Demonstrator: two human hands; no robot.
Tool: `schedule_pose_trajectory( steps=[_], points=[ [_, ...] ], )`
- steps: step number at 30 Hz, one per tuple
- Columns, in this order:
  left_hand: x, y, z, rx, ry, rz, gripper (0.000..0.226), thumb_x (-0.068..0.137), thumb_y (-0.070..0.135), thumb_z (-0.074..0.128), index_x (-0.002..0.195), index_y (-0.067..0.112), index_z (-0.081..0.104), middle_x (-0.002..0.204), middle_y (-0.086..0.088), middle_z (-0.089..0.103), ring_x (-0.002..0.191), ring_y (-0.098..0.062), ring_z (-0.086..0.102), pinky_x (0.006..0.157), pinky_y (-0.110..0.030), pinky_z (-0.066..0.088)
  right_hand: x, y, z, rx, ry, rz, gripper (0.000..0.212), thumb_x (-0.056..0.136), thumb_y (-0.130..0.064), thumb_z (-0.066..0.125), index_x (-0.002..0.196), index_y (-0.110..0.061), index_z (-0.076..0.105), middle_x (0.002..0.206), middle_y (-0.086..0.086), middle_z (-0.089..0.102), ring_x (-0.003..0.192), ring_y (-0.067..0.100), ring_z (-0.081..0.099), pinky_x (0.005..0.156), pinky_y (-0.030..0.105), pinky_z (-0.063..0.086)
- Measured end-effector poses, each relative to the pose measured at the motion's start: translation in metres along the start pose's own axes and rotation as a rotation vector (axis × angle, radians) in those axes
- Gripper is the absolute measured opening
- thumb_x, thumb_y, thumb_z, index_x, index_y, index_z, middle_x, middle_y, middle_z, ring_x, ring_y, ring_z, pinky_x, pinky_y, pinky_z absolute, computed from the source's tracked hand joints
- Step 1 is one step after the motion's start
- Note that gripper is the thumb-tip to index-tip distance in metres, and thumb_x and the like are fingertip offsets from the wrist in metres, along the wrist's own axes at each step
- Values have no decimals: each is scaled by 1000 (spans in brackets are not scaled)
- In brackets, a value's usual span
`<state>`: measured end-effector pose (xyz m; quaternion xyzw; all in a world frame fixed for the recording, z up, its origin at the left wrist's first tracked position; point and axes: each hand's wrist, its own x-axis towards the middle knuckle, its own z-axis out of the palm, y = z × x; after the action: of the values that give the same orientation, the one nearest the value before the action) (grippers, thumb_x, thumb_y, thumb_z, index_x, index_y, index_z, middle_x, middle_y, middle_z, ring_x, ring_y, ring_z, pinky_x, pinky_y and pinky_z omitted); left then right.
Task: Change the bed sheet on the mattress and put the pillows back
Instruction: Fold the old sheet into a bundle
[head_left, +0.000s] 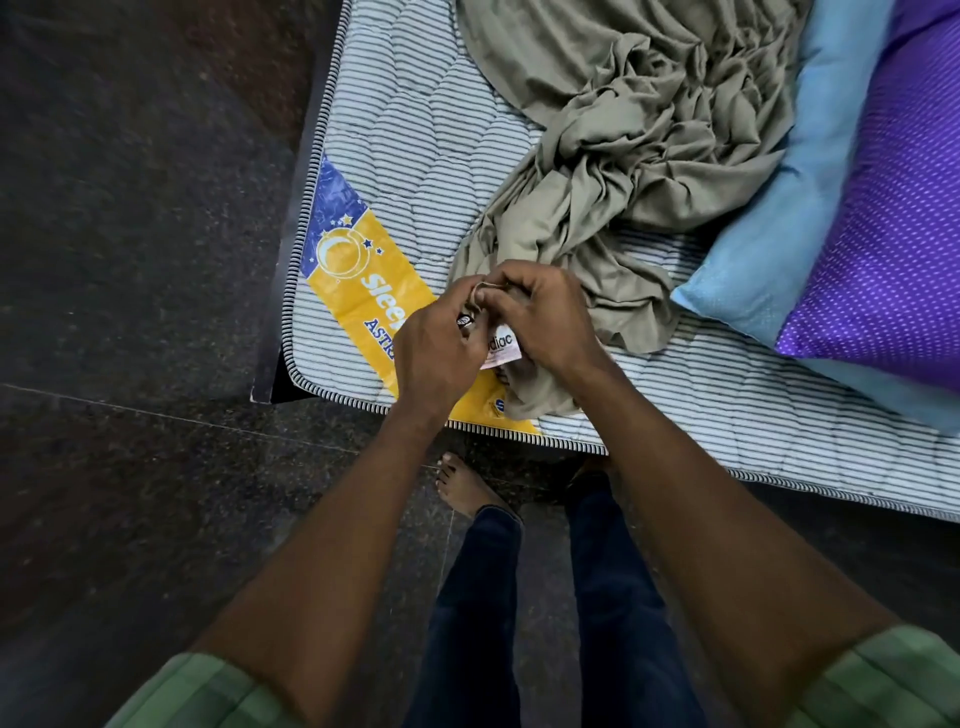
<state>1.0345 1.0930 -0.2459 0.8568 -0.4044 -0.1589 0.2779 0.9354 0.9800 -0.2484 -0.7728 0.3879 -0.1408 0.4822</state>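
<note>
Your left hand (434, 340) and right hand (545, 317) both pinch the sheet (623, 156) edge over the mattress (415, 130) corner, half hiding its tag (504, 345). Pillows (831, 208) at 2 o'clock are cut off.

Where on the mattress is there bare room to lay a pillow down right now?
Bare striped mattress lies between its left edge and the crumpled olive sheet. A narrower strip runs along the near edge, below the blue pillow. The corner is crowded: left hand and right hand grip the sheet there.
</note>
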Motion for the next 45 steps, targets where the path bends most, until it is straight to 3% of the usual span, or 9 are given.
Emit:
schedule_pose_trajectory(
  steps=[8,13,18,22,26,29,35,41,45],
  points=[
    [-6,32,-15,-21,0,-158,23,94,40,58,113,35,69,93,-1,76,89,-31,68,69,-40,53,-45,-7,-22,-13,150,152,10,94,-9,61,96,-17,67,84,-9,66,80,13,62,73,38,52],
    [-26,94,-80,-30,-6,-202,23,94,40,58,102,25,73,89,-10,75,88,-38,67,69,-40,50,-69,-86,-64,141,208,225,18,107,-26,49,93,-16,56,78,-10,58,74,11,56,75,45,49],
    [-4,154,-142,38,-46,-78,44,88,61,49,95,24,72,88,-4,75,88,-32,69,65,-37,52,-84,-136,-111,74,196,225,29,99,-51,58,97,-22,57,81,-6,67,72,13,62,69,41,52],
    [32,208,-192,-29,-126,92,38,89,61,56,100,30,75,92,1,76,93,-26,70,71,-36,55,-83,-178,-161,10,217,130,16,91,-26,74,85,-23,59,75,-5,63,68,15,54,62,31,35],
    [62,274,-235,-80,52,144,34,92,50,64,90,19,76,89,-8,74,90,-34,67,67,-38,49,-69,-196,-201,31,350,198,25,77,-47,68,84,-22,67,70,-7,66,66,10,57,61,37,46],
    [89,317,-264,-164,186,105,33,92,50,62,91,21,77,84,-5,74,84,-32,68,66,-37,51,-57,-190,-234,59,503,249,12,75,-26,65,86,-27,68,72,-8,68,68,9,58,63,36,49],
    [133,348,-287,-318,404,-18,41,94,54,56,92,20,78,81,-2,74,77,-22,68,60,-31,42,-42,-196,-294,269,784,391,39,74,11,56,94,-17,74,85,-2,71,77,16,64,73,25,51],
    [142,350,-284,-145,310,-190,37,86,48,69,115,25,68,102,-4,76,100,-30,70,76,-34,48,-27,-187,-329,610,591,380,24,71,7,77,87,-10,74,83,3,72,76,15,63,70,31,54],
    [122,358,-257,71,-135,148,109,68,48,87,151,29,20,102,4,71,91,-22,67,86,-36,53,-11,-215,-339,492,308,214,17,76,-4,82,92,-8,79,83,3,71,77,12,60,68,26,47]
  ],
)
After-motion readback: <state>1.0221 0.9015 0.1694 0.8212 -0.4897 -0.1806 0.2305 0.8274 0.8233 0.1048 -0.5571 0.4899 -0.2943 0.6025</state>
